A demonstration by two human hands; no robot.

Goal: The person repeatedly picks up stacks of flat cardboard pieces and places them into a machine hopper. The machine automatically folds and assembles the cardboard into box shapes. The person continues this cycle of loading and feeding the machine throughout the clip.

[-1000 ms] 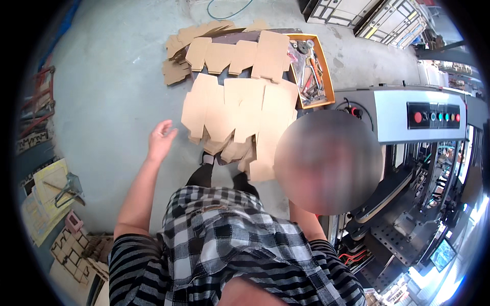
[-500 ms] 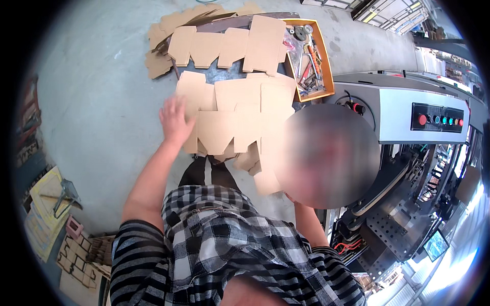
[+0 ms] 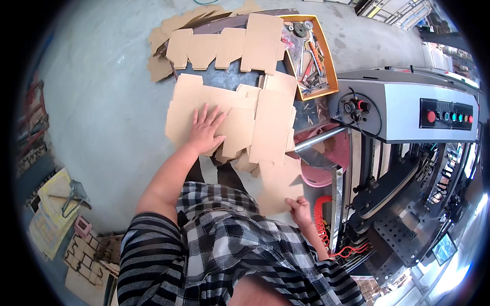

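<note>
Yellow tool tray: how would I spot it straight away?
Find the big grey machine with coloured buttons on the right, then look up and left from it. The yellow tool tray lies just right of the far cardboard pile; unlike those flat brown sheets, it has raised walls around a jumble of tools.

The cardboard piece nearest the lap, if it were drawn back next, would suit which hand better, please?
The right hand, most likely: it already grips that cardboard piece by its near right edge, while the left hand lies spread on the cardboard stack, farther away.
</note>
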